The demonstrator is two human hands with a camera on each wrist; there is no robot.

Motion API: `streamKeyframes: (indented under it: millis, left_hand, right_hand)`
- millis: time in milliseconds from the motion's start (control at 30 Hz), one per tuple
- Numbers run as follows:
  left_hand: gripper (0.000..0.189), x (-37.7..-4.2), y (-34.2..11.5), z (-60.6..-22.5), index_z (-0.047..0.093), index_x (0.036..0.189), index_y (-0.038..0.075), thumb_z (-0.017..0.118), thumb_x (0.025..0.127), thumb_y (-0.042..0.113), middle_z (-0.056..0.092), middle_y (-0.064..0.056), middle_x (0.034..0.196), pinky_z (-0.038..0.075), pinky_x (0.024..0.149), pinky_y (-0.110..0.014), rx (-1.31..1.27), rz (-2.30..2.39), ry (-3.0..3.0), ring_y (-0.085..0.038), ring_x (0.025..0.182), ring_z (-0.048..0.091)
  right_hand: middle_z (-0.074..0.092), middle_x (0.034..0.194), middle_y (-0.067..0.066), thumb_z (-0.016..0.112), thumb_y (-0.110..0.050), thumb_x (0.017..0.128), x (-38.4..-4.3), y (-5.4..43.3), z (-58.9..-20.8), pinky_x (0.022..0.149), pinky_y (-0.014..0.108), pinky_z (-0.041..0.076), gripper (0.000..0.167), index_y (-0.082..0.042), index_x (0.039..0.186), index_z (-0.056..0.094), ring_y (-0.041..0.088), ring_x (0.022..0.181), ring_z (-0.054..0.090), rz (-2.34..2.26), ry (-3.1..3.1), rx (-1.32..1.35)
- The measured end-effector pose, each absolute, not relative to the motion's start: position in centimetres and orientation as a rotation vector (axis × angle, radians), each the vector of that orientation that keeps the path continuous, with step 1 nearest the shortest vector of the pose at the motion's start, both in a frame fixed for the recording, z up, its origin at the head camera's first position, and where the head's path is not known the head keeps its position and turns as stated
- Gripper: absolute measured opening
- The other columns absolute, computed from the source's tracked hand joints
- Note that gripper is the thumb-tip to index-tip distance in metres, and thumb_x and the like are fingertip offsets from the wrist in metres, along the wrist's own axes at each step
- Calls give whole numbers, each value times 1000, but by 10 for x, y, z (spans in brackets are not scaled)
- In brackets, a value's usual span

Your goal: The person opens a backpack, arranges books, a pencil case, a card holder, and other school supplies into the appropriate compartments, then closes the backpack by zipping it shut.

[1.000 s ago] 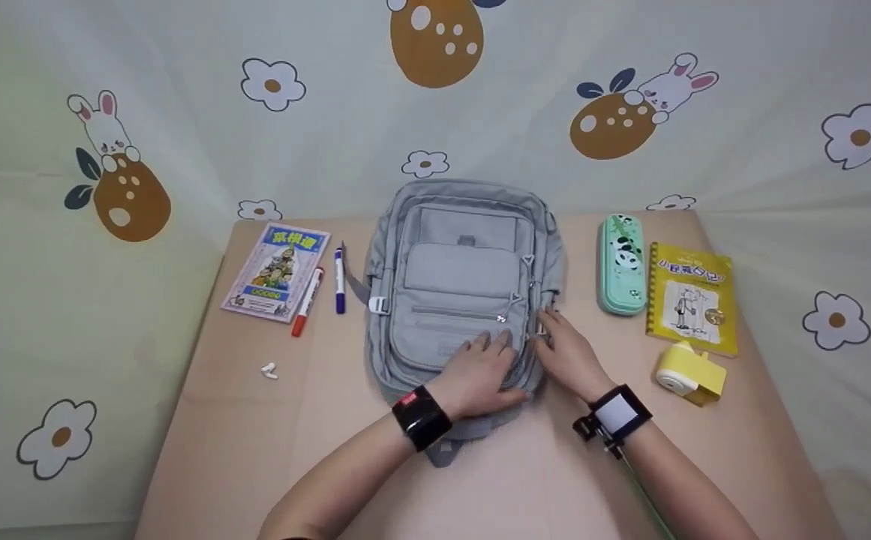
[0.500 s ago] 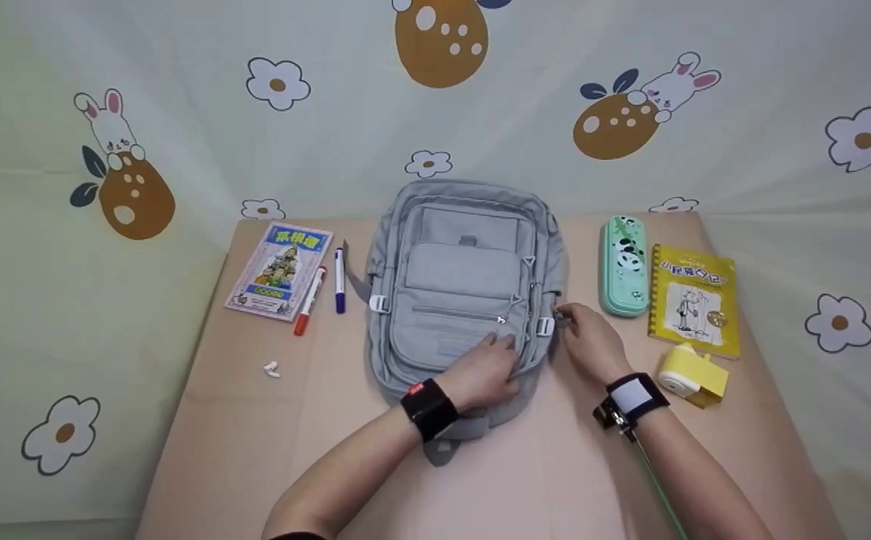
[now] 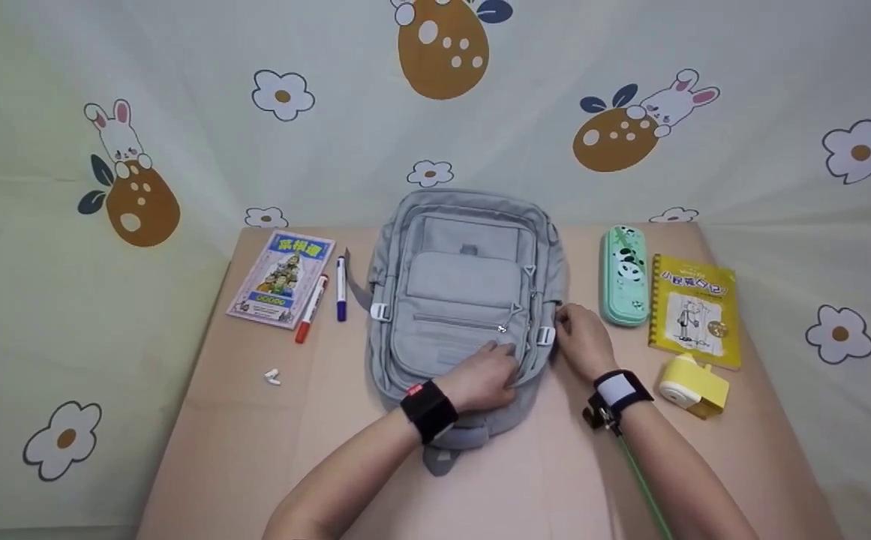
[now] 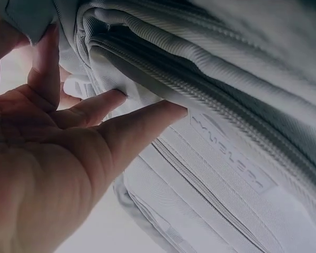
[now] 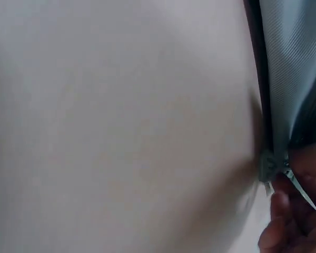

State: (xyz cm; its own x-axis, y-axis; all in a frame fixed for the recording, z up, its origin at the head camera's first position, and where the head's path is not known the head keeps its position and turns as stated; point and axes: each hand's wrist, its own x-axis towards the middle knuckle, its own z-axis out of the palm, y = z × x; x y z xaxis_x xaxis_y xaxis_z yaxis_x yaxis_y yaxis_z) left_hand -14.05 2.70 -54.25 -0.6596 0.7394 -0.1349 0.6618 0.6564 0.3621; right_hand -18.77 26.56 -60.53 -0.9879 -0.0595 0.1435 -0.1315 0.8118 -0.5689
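Note:
A grey backpack [image 3: 465, 274] lies front side up at the middle of the table. My left hand [image 3: 482, 380] grips its lower right edge, the fingers bent over the fabric. Seen from the left wrist, the fingers [image 4: 142, 126] touch the front pocket beside an open-looking zipper seam [image 4: 221, 126]. At the bag's right side, by a white buckle [image 3: 546, 335], is my right hand [image 3: 587, 341]. It pinches a metal zipper pull [image 5: 304, 193] between thumb and fingers in the right wrist view. Part of that hand is out of frame there.
Left of the bag lie a purple comic-style book [image 3: 283, 277], a red marker [image 3: 311, 309], a blue marker [image 3: 341, 289] and small white earbuds [image 3: 273, 376]. To the right are a green panda pencil case [image 3: 625, 277], a yellow spiral notebook [image 3: 694, 311] and a yellow pencil sharpener [image 3: 694, 386].
My right hand has shifted from the bag's front edge out to its right side and pinches the zipper pull. The left hand's fingers, spread before, have curled over the bag's edge.

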Motion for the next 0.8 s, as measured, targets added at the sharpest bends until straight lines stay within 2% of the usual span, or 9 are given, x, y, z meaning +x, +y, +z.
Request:
streamKeyframes:
  millis: [133,233,333,467,533,733,800]
  left_hand:
    - [20,-138,29,-543,61,81,11,67,94,26,58,-17,138,26,121,-43,1079,408,2598,-30,137,48]
    - [22,-136,29,-544,63,82,11,63,97,28,49,-20,150,23,122,-44,1038,389,2591,-34,143,42]
    - [24,-135,30,-544,65,84,10,60,99,28,48,-21,151,24,122,-45,1030,360,2598,-39,143,41]
    - [24,-134,31,-542,68,91,9,59,101,29,46,-21,152,25,121,-46,999,354,2604,-43,143,39]
    - [24,-133,32,-542,71,98,9,58,101,29,44,-20,154,26,121,-46,972,357,2602,-43,143,38]
    - [25,-133,33,-545,73,105,9,57,102,28,44,-21,154,23,122,-45,983,345,2616,-39,145,38]
    - [26,-133,34,-546,73,106,7,58,102,28,45,-21,154,22,122,-45,991,336,2624,-39,144,39]
  right_hand:
    - [70,103,18,59,-6,99,-181,268,-604,84,51,52,9,-2,107,61,37,95,67,946,-2863,167]
    - [71,105,19,60,-6,98,-175,269,-602,88,52,52,16,0,111,66,39,98,67,910,-2877,199]
    - [73,105,17,63,-7,95,-169,268,-599,88,52,52,18,-1,110,72,38,98,68,842,-2894,239]
    - [74,98,13,68,-11,96,-156,270,-595,85,50,53,12,-5,103,75,34,93,69,777,-2892,279]
    - [73,95,12,70,-10,94,-147,271,-591,83,50,54,9,-5,100,76,33,90,69,765,-2890,295]
    - [71,86,5,75,-9,90,-119,269,-577,78,45,55,1,-9,91,75,26,82,67,738,-2898,404]
    - [71,84,2,77,-8,88,-112,265,-574,76,43,55,3,-11,89,75,23,79,66,749,-2902,445]
